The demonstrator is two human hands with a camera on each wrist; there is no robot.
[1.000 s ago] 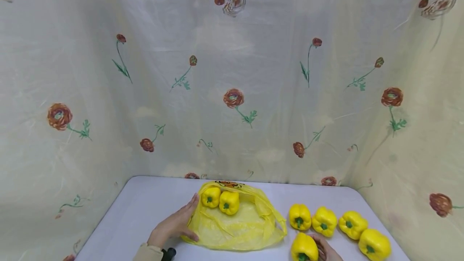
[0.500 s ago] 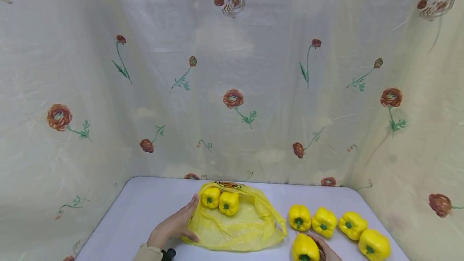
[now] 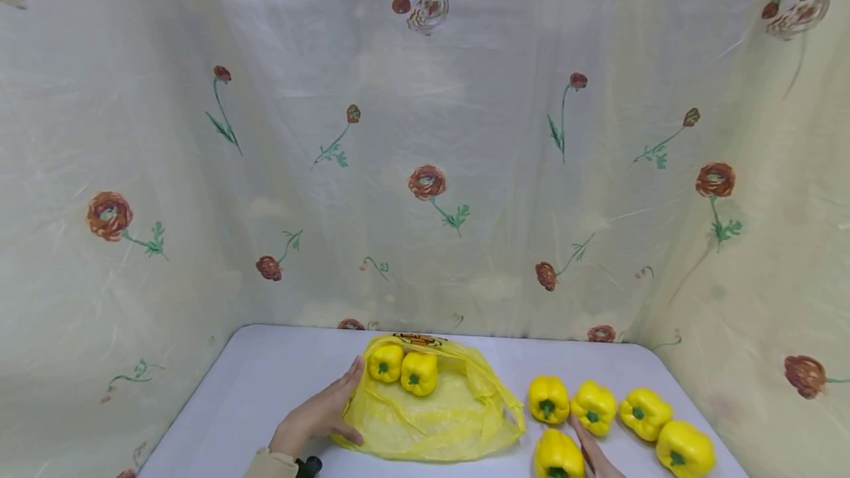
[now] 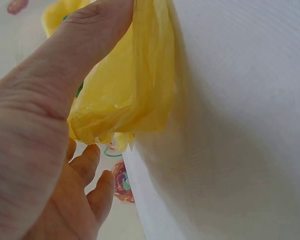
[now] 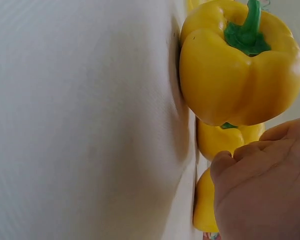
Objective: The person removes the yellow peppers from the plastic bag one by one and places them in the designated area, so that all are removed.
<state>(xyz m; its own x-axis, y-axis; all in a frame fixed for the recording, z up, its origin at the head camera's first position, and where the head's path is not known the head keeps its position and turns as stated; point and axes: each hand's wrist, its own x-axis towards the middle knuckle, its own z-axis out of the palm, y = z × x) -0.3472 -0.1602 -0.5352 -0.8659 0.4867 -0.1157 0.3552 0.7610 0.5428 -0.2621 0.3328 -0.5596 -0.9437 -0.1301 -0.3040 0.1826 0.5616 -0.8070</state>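
A yellow plastic bag [image 3: 425,426] lies with its mouth facing me, two yellow bell peppers [image 3: 418,373] inside it. At its left edge my left hand [image 3: 320,413] rests with fingers extended along the side. Its thumb [image 4: 85,42] lies against the bag's film in the left wrist view. My right hand [image 3: 594,456] is beside the nearest bell pepper [image 3: 558,452], fingers pointing forward, nothing held. In the right wrist view that large pepper [image 5: 240,65] stands apart from the hand, its green stem showing; further peppers are partly hidden behind the hand.
Several more yellow bell peppers [image 3: 593,408] stand in a curved row on the right of the white table [image 3: 265,375]. A flowered curtain [image 3: 491,242] closes off the back and both sides, close to the table's edges.
My right hand's fingers have come away from the nearest pepper and now extend forward beside it. That pepper shifted slightly right. My left hand and the bag have stayed put.
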